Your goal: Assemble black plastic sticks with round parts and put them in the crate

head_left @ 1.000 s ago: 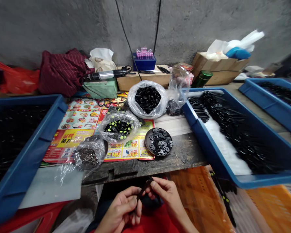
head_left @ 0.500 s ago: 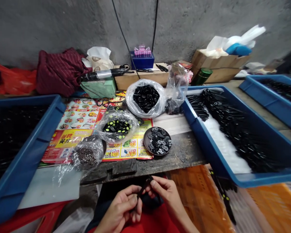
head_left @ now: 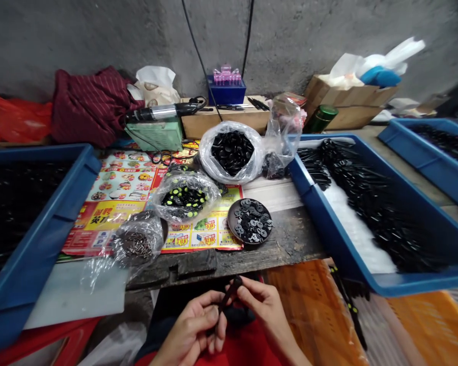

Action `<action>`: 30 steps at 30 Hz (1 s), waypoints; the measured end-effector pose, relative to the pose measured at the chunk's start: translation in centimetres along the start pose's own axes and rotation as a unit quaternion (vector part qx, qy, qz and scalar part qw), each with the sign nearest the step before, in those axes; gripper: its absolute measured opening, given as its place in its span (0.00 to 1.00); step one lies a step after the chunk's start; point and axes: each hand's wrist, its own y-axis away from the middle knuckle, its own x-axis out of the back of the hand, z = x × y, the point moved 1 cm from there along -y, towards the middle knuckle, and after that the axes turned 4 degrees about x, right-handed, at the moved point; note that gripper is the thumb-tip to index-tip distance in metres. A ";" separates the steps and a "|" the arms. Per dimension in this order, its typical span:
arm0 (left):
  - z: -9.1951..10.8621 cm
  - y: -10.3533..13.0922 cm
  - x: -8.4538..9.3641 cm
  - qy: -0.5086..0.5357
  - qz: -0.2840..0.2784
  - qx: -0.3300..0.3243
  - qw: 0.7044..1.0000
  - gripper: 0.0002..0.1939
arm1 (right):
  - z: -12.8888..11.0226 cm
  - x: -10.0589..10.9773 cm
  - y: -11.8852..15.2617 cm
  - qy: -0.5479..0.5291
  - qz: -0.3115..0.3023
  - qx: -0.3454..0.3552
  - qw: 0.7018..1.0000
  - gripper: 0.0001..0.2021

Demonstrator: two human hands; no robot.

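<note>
Over my lap, just short of the bench edge, both hands hold one slim black plastic piece (head_left: 231, 291), its rounded end tilted up and away. My left hand (head_left: 198, 323) pinches its lower end between thumb and fingers. Around the upper part close the thumb and fingertips of my right hand (head_left: 261, 302). The exact kind of piece is hard to make out, as the fingers cover much of it. Beyond the hands sits a round dish (head_left: 231, 229) of flat dark grey parts. To its left, a plastic-lined bowl (head_left: 158, 244) holds small metal pins or screws.
Open plastic bags hold black round parts (head_left: 232, 152) and black parts with yellow-green spots (head_left: 185, 201). Blue bins of black pieces flank the bench, one at left (head_left: 66, 223), another at right (head_left: 316, 213). An electric screwdriver (head_left: 162, 113) lies on a green box (head_left: 158, 134).
The black piece is tilted more upright, and its rounded end shows more clearly above my right fingers. Both hands keep their hold. The view has shifted slightly.
</note>
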 end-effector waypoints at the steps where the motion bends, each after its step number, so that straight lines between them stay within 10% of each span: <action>1: -0.1 0.0 0.0 -0.003 -0.001 0.002 1.000 0.18 | -0.2 -0.1 0.0 -0.001 -0.001 -0.002 1.000 0.19; 7: -0.8 -0.4 0.3 -0.064 0.004 -0.008 0.998 0.21 | 0.0 -0.1 -0.1 -0.057 -0.002 -0.074 0.996 0.21; 15: 1.7 0.0 0.3 -0.228 0.098 -0.216 0.944 0.13 | 0.6 0.3 -0.1 0.024 -0.044 -0.005 0.999 0.20; 30: 3.7 0.3 -1.1 -0.377 0.087 -0.208 0.898 0.03 | 0.5 -0.5 0.5 -0.014 -0.131 -0.089 0.987 0.22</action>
